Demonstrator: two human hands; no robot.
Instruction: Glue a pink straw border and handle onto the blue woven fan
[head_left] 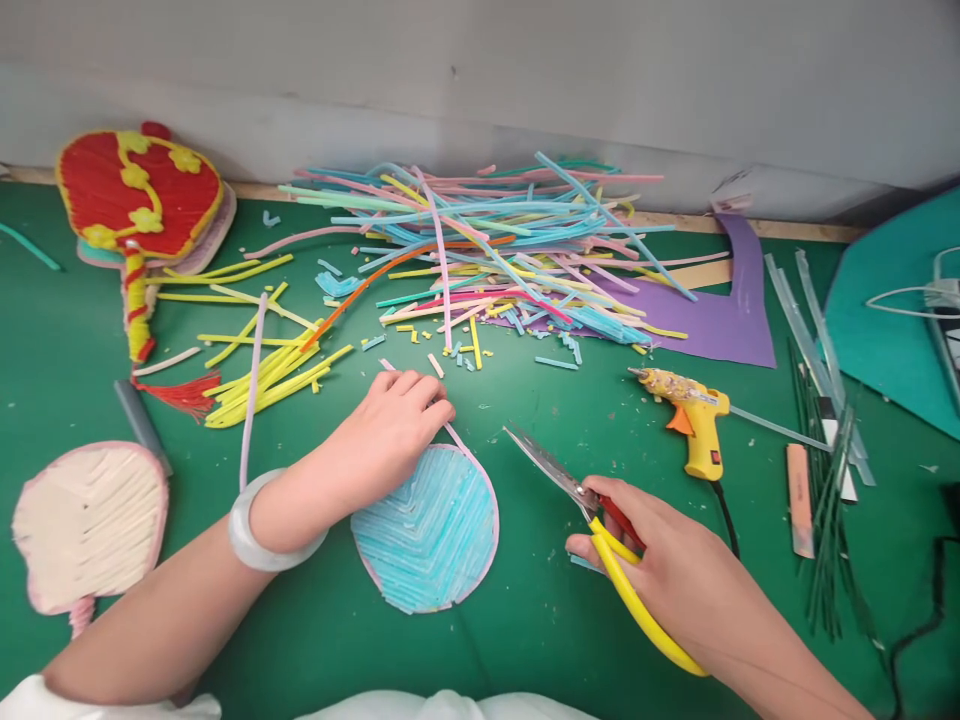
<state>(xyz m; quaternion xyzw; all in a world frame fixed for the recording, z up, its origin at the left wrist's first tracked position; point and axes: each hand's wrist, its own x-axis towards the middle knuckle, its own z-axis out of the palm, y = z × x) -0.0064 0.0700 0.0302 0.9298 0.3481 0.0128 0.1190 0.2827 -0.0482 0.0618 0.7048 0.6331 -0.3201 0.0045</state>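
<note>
Scissors [616, 580] sit gripped in the right hand [664, 560], lower right; mid-frame, the left hand [394, 425] curls over a pink strip [466, 449], hold unclear.

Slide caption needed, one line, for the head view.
Left hand at the upper edge of a pink-rimmed blue disc; right hand holds scissors near a glue gun.

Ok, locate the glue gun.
In the head view, the glue gun lies right of centre, below the purple sheet and right of the scissors.

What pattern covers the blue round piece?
Nested V-shaped stripes; the blue round piece shows best in the head view.
</note>
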